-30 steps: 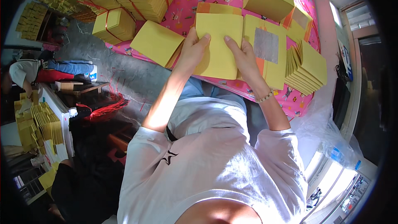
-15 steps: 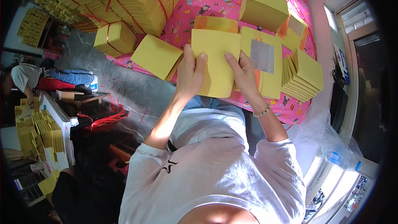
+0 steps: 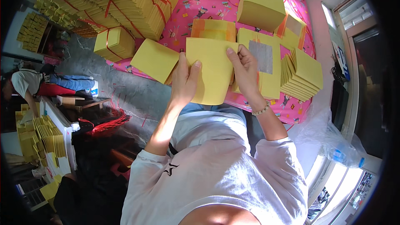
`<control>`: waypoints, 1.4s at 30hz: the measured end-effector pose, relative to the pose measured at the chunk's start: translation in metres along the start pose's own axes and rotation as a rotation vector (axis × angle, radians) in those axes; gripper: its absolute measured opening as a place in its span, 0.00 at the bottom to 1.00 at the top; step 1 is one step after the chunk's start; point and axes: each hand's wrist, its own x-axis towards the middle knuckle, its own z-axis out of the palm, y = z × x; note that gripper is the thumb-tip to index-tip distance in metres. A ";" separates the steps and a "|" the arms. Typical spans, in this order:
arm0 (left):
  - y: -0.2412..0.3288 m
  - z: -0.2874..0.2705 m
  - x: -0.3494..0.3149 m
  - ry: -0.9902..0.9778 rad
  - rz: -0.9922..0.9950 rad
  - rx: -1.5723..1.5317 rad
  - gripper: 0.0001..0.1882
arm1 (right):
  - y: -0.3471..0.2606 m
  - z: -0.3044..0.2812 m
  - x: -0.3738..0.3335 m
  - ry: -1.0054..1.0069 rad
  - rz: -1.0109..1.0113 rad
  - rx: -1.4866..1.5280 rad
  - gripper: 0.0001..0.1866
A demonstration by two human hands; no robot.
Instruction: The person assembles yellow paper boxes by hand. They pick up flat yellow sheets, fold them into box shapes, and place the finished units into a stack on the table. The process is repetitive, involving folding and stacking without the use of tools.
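Note:
Between both hands, above the near edge of the table, I hold a yellow paper sheet (image 3: 213, 75); whether it is one layer or several I cannot tell. My left hand (image 3: 183, 81) grips its left edge, thumb on top. At the upper right corner my right hand (image 3: 245, 68) pinches it with the thumb on the front face. Behind it lies a yellow piece with orange bands (image 3: 213, 28). A yellow paper stack (image 3: 154, 60) sits left of my left hand. Right of my right hand is a yellow stack with a silver-grey square (image 3: 260, 56).
The pink patterned tablecloth (image 3: 200, 12) covers the table. Tied yellow bundles (image 3: 133, 8) pile up at the far left, and a tall yellow stack (image 3: 258, 6) stands at the back right. Fanned yellow papers (image 3: 303, 75) lie at the right. Another person (image 3: 29, 81) bends over a left-hand table.
Both hands have brought the yellow paper sheet slightly nearer and to the left. My right hand has shifted up toward its upper corner, and the sheet now bows a little.

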 end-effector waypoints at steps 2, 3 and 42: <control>-0.008 -0.001 -0.001 -0.008 0.011 -0.083 0.10 | -0.002 0.000 0.000 -0.035 0.037 0.052 0.10; -0.006 -0.003 -0.001 -0.007 -0.011 -0.101 0.10 | -0.003 0.000 0.000 -0.052 0.056 0.076 0.10; -0.016 -0.022 0.005 0.162 -0.013 -0.155 0.08 | 0.004 -0.007 -0.007 -0.539 0.480 -0.211 0.13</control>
